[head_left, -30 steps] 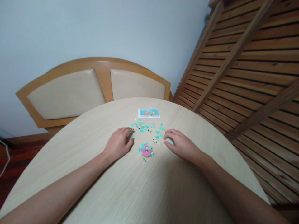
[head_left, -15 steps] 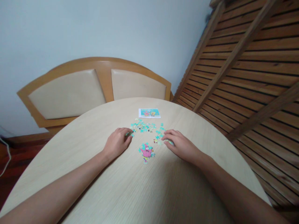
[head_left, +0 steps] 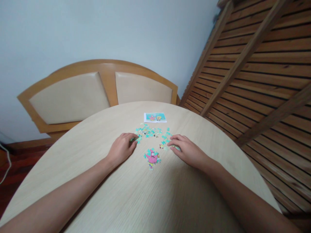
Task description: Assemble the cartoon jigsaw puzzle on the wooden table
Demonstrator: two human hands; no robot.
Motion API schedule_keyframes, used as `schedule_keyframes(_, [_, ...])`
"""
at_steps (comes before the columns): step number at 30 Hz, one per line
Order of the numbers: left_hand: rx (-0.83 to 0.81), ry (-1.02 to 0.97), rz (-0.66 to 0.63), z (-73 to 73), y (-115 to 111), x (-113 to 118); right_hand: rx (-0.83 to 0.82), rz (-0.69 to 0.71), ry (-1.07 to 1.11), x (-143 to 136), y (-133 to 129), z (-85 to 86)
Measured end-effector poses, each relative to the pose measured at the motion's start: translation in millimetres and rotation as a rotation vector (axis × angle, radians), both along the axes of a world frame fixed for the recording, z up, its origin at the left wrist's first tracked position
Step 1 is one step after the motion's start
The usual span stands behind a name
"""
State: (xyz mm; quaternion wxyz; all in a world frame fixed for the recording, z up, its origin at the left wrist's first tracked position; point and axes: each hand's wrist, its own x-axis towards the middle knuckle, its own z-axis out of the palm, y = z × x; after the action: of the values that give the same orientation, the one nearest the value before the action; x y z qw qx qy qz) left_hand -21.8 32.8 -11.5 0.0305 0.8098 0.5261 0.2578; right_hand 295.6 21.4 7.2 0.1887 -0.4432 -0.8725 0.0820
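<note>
Between my hands lies a partly joined jigsaw section [head_left: 152, 157] with a pink starfish figure and turquoise edges. Beyond it spreads a pile of loose jigsaw pieces [head_left: 148, 130], mostly turquoise, with some yellow and pale ones. My left hand [head_left: 122, 147] rests at the left edge of that pile, fingers curved and apart, thumb towards the pieces. On the other side, my right hand [head_left: 183, 148] lies with spread fingers over and beside several pieces [head_left: 165, 141]. A small piece with red and yellow [head_left: 161, 146] sits just left of its fingertips. Neither hand visibly lifts a piece.
A picture card [head_left: 155, 117] showing the pink figure and a yellow one lies behind the pile. All this is on a round pale wooden table [head_left: 104, 197]. A padded wooden bench back [head_left: 109, 84] stands beyond, and slatted wood [head_left: 255, 71] leans at the right.
</note>
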Motion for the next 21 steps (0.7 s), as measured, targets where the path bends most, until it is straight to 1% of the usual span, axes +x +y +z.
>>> schedule_keyframes(7, [-0.004, -0.039, -0.025, 0.0, -0.6, -0.2, -0.02, -0.011, 0.021, 0.1, -0.8, 2.7])
schedule_keyframes(9, [-0.004, -0.045, -0.019, 0.1, -0.9, 0.1, -0.032, -0.044, 0.016, 0.6, -0.3, 3.3])
schedule_keyframes(13, [-0.018, -0.035, -0.002, 0.5, -0.9, 0.9, -0.048, -0.153, -0.009, 1.9, 0.9, 3.5])
schedule_keyframes(15, [-0.025, -0.03, 0.0, 0.7, -0.9, 1.2, -0.056, -0.175, -0.012, 2.4, 1.5, 3.5])
schedule_keyframes(21, [-0.021, -0.036, -0.008, -0.1, -0.5, 0.3, -0.074, -0.124, 0.025, 3.9, 3.7, 0.8])
